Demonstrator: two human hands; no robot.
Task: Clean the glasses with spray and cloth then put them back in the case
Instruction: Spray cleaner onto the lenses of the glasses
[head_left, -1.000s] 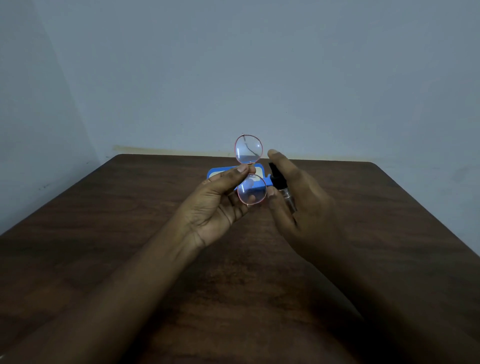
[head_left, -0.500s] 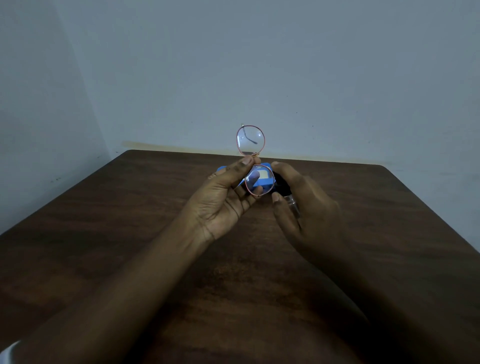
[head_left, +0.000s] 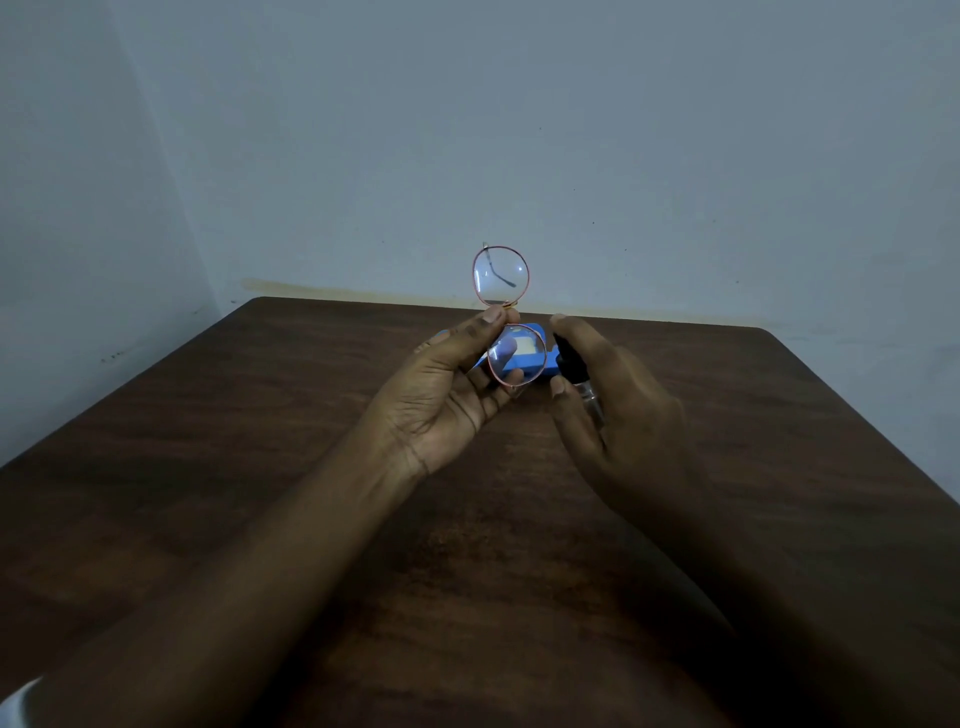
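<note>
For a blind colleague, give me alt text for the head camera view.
A left hand holds pink-rimmed glasses by the bridge while the right hand holds a small spray bottle beside them. A blue case lies behind on a dark wooden table.

**Glasses on end, bottle beside them**

The thin pink-rimmed glasses (head_left: 500, 275) stood on end above the tabletop (head_left: 260, 467), one lens over the other, pinched at the bridge by the left hand (head_left: 441, 395). Just beside them the right hand (head_left: 623, 415) gripped the black-capped spray bottle (head_left: 570, 361). The blue case (head_left: 537, 364) lay behind, near the far edge.

no readable text, labels or numbers anywhere
</note>
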